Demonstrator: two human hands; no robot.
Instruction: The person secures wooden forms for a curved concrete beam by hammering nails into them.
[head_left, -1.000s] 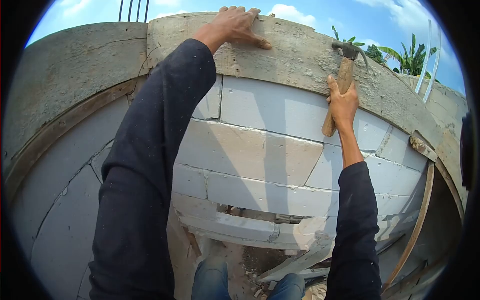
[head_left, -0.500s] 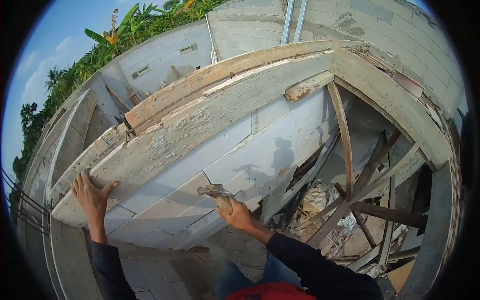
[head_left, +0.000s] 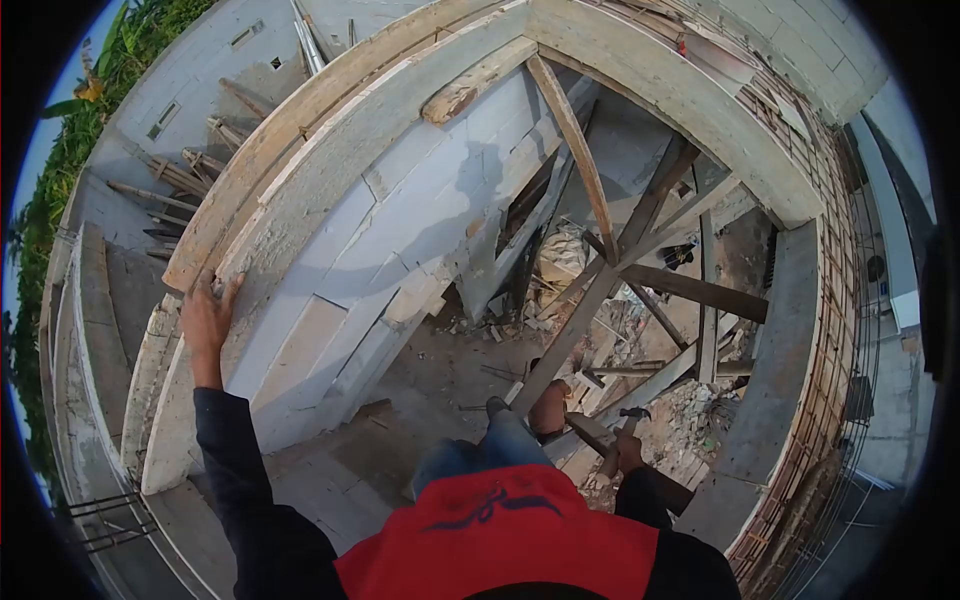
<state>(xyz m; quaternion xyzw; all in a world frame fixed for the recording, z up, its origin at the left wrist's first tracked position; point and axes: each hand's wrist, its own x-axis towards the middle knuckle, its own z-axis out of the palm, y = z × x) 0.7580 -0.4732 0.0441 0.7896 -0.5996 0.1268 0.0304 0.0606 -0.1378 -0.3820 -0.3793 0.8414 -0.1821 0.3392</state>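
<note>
My left hand [head_left: 207,318] grips the upper edge of a long, mortar-crusted formwork board [head_left: 320,165], its fingers hooked over the top. Low on the right, my right hand [head_left: 629,456] is closed around the handle of a hammer [head_left: 633,413], the metal head pointing up. Behind that hand lies a dark wooden plank [head_left: 590,432]. Beneath the formwork board runs a pale block wall [head_left: 350,250] with my shadow on it. A short wood piece [head_left: 475,80] sits against the board's underside near the far corner.
Crossed timber props [head_left: 607,275] stand below on the right, above rubble [head_left: 690,420]. Rebar [head_left: 845,330] lines the right-hand beam. A second board [head_left: 225,225] runs parallel on the left, and rebar ends [head_left: 105,505] stick out at lower left.
My view has tilted down and turned right. My right hand has swung the hammer away from the wall, down to my right side. My left hand now hooks over the board edge farther along.
</note>
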